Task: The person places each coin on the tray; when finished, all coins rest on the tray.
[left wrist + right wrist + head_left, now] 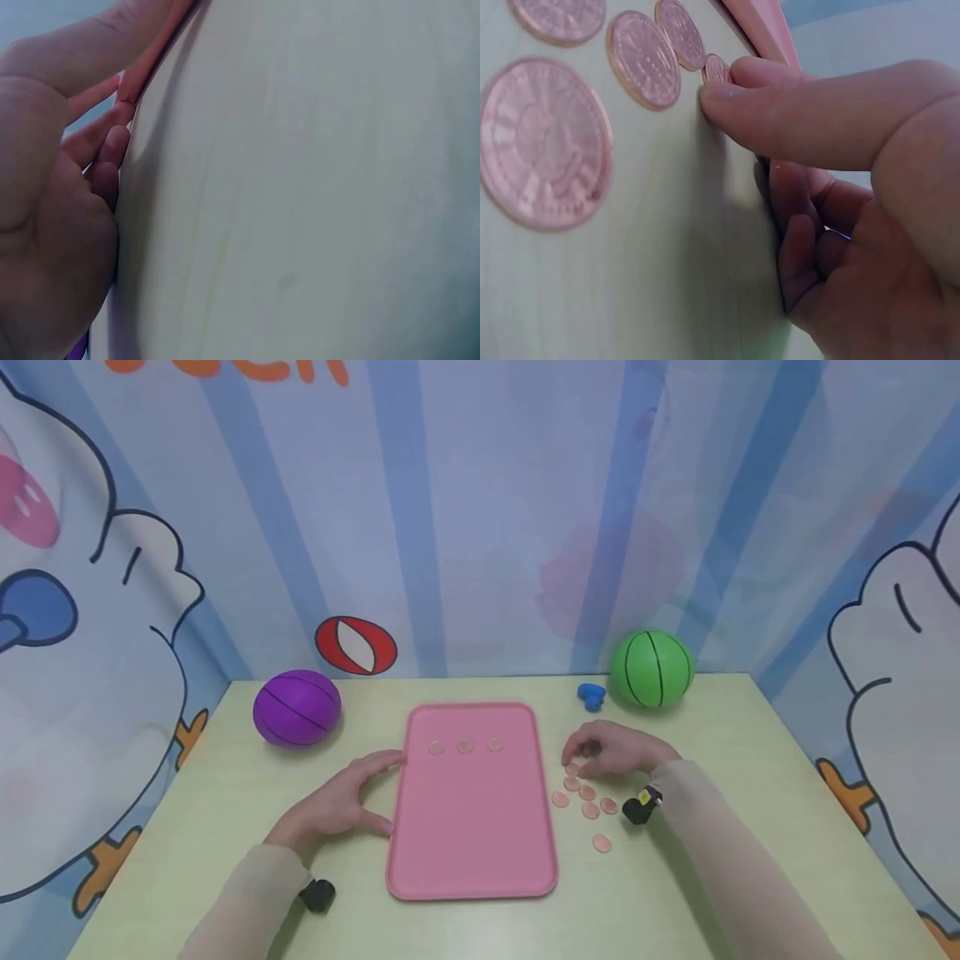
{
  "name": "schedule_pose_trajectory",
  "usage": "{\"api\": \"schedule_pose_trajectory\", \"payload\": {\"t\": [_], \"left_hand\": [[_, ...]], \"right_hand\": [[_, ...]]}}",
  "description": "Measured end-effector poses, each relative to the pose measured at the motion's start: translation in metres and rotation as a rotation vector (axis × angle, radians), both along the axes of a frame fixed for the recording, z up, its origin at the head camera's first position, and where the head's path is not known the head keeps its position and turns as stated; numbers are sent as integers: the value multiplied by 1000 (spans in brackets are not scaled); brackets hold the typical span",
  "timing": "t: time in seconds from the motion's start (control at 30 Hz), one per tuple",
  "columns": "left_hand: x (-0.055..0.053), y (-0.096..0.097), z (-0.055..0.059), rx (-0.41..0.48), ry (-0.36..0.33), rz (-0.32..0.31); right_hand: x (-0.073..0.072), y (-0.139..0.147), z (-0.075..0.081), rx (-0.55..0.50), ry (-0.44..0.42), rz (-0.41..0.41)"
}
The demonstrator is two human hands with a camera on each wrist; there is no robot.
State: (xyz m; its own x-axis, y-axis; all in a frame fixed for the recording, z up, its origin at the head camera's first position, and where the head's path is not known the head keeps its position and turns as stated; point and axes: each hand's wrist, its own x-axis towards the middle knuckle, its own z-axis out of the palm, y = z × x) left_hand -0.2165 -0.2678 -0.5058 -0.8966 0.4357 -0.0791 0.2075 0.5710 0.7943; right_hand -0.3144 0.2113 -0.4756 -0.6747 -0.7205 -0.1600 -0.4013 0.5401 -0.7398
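A pink tray point(474, 827) lies on the table with three coins in a row near its far end, one of them the middle coin point(465, 747). My left hand point(341, 797) rests at the tray's left side, thumb and fingers spread, their tips touching the rim. On the right of the tray, my right hand point(618, 750) pinches a copper-coloured coin point(716, 69) at table level between thumb and forefinger. Its other fingers curl in against the tabletop. Several more coins lie loose near it, among them a big-looking coin point(546, 142) in the right wrist view.
A purple ball point(297, 708) sits at the back left of the table point(360, 927). At the back right are a green ball point(652, 668) and a small blue object point(592, 696). A printed cloth backdrop point(495, 527) rises behind the table.
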Motion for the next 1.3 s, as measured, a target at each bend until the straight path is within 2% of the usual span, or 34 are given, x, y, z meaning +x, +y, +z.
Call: {"api": "schedule_pose_trajectory", "payload": {"t": [0.33,0.77,1.3], "left_hand": [[-2,-2,2,-4,34,-22],[-3,-1,7,-6,18,-19],[1,1,1,0,13,-14]], "right_hand": [[-3,-4,3,1,2,17],[-8,-13,16,124,5,20],[-2,-14,13,158,4,7]]}}
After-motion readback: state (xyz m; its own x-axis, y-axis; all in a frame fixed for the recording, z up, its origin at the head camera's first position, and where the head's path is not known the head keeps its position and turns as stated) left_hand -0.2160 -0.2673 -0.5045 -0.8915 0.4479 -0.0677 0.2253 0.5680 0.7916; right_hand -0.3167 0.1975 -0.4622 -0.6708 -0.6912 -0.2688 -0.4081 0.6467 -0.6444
